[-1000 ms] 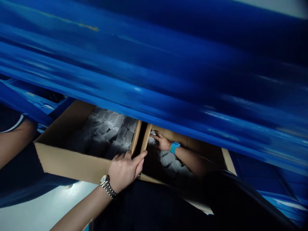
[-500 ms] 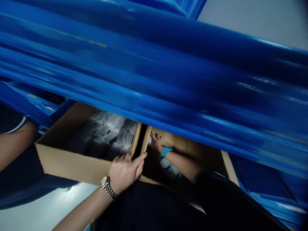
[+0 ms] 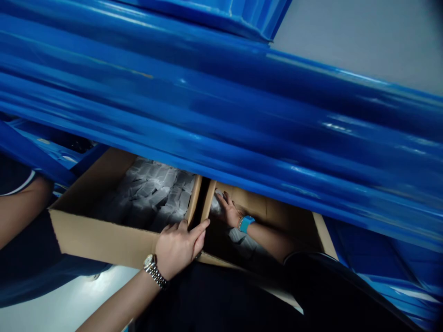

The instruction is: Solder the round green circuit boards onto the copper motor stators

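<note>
Two open cardboard boxes sit side by side under a blue shelf beam (image 3: pixel 221 115). My left hand (image 3: pixel 178 246), with a metal watch on the wrist, grips the near right corner of the left box (image 3: pixel 100 237), fingers laid over its rim. That box is full of small white packets (image 3: pixel 152 196). My right hand (image 3: pixel 229 210), with a blue wristband, is deep inside the right box (image 3: pixel 277 210), by its far left corner. Its fingers curl about a white packet (image 3: pixel 218 194). More white packets (image 3: pixel 242 240) lie under my forearm in shadow.
The blue beam hangs low and hides the far halves of both boxes. Another person's bare arm (image 3: pixel 20 207) and dark sleeve are at the left edge. A pale floor (image 3: pixel 69 299) shows below the left box. My dark clothing fills the bottom right.
My right hand drew back and then reached again into the far left corner of the right box. My left hand stayed on the box corner. The view tilted slightly.
</note>
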{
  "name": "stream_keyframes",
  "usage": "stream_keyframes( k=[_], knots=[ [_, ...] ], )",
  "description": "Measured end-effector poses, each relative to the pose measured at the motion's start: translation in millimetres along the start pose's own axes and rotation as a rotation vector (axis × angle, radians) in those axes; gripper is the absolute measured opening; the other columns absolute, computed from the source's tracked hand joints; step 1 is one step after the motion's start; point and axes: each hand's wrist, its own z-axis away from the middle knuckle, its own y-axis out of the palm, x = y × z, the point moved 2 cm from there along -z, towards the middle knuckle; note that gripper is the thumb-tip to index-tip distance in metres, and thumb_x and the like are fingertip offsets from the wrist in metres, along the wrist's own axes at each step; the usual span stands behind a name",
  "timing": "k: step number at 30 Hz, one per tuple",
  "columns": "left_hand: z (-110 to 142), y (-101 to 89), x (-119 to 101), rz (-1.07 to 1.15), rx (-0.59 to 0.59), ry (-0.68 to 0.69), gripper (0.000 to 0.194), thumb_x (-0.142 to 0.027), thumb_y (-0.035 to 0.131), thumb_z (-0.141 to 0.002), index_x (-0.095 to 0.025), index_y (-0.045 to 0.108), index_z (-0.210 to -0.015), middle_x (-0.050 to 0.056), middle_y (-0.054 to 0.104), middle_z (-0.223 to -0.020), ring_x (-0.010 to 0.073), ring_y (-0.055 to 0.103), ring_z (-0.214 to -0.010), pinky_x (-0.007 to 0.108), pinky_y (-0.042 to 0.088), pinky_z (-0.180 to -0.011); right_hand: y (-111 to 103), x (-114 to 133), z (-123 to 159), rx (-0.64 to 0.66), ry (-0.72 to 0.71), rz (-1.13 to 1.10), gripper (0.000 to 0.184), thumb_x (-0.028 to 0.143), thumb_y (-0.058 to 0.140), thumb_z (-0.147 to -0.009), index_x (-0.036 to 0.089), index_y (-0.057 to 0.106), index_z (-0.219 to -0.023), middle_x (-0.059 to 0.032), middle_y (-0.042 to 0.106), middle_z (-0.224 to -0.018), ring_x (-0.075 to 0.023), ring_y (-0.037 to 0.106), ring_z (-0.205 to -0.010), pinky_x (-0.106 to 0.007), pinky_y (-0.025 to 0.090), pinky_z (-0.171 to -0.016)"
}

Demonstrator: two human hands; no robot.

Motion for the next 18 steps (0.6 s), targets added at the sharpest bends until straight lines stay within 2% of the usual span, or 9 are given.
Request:
stream_keyframes(
  k=[2, 4, 7, 10, 13, 18],
  knots=[
    [-0.7, -0.7, -0.1, -0.001, -0.003, 0.001, 0.035, -0.038, 0.043, -0.085, -0.041, 0.050, -0.119, 0.001, 0.052, -0.059, 0.0132, 0.050, -0.048, 0.024, 0.029, -0.048, -6.3, -2.2, -5.6, -0.010, -0.033, 0.036, 0.087, 0.042, 0.068, -0.065, 0.024, 0.024, -0.138, -0.0103, 0.017, -0.146, -0.0275, 0.034, -0.122, -0.032, 0.033, -0.095],
    [-0.9, -1.2, 0.0, -0.005, -0.007, 0.004, 0.033, -0.037, 0.044, -0.085, -0.041, 0.052, -0.117, 0.001, 0.052, -0.058, 0.0134, 0.050, -0.048, 0.024, 0.028, -0.048, -10.0, -3.5, -9.7, -0.007, -0.048, 0.068, 0.089, 0.046, 0.070, -0.061, 0.027, 0.027, -0.137, -0.0086, 0.018, -0.145, -0.0284, 0.034, -0.122, -0.035, 0.033, -0.095],
    [-0.9, -1.0, 0.6, -0.018, -0.019, 0.007, 0.032, -0.037, 0.045, -0.084, -0.042, 0.054, -0.115, 0.001, 0.051, -0.057, 0.0138, 0.050, -0.048, 0.024, 0.028, -0.048, -7.4, -0.3, -12.2, -0.026, -0.002, 0.114, 0.088, 0.051, 0.067, -0.063, 0.029, 0.027, -0.137, -0.0097, 0.027, -0.142, -0.0314, 0.036, -0.119, -0.042, 0.034, -0.093],
    [-1.0, 0.4, 1.0, -0.023, -0.008, 0.007, 0.033, -0.037, 0.044, -0.085, -0.042, 0.053, -0.116, 0.001, 0.052, -0.059, 0.0142, 0.051, -0.048, 0.024, 0.029, -0.048, -0.9, 7.7, -14.9, -0.055, 0.058, 0.150, 0.086, 0.055, 0.061, -0.067, 0.029, 0.022, -0.138, -0.0120, 0.028, -0.141, -0.0345, 0.038, -0.116, -0.046, 0.036, -0.088],
    [-1.1, 1.3, 0.7, -0.028, 0.014, 0.000, 0.033, -0.037, 0.043, -0.085, -0.042, 0.051, -0.117, 0.001, 0.052, -0.060, 0.0142, 0.052, -0.049, 0.025, 0.030, -0.048, 1.7, 12.4, -20.4, -0.045, 0.055, 0.170, 0.082, 0.053, 0.060, -0.069, 0.029, 0.024, -0.138, -0.0117, 0.029, -0.141, -0.0350, 0.041, -0.114, -0.045, 0.037, -0.086],
    [0.5, -0.4, -1.0, -0.052, 0.026, -0.011, 0.037, -0.037, 0.043, -0.085, -0.041, 0.047, -0.121, 0.001, 0.053, -0.060, 0.0139, 0.053, -0.049, 0.025, 0.030, -0.048, -1.5, 9.8, -26.3, -0.018, 0.019, 0.178, 0.068, 0.043, 0.058, -0.074, 0.030, 0.031, -0.135, -0.0086, 0.035, -0.138, -0.0306, 0.042, -0.114, -0.041, 0.035, -0.089]
  ],
)
